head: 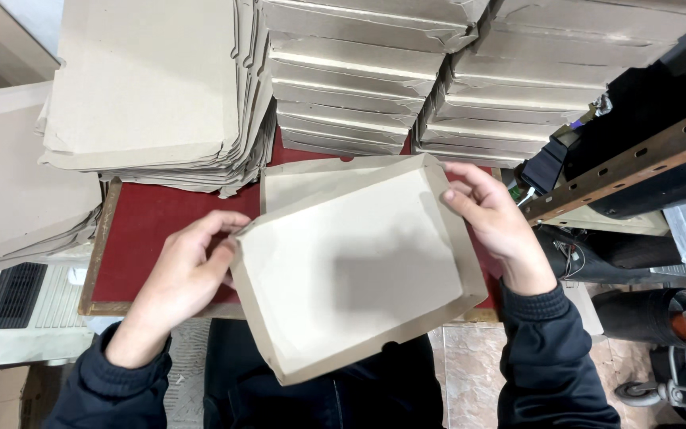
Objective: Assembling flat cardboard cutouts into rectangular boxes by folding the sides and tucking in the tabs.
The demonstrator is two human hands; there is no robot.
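1. The left hand (180, 274) pinches the box (355, 274) at its left corner, thumb on the wall, fingers loosely curled.
2. The right hand (498, 226) grips the far right corner, fingertips curled over the rim.
3. The box, an open grey card tray, hangs tilted over the near edge of the red table (140, 238).
4. To my eye, pressing each corner square before letting go would keep the walls upright.
5. Flat blanks (148, 87) lie stacked far left; folded boxes (351, 79) stand stacked far behind.
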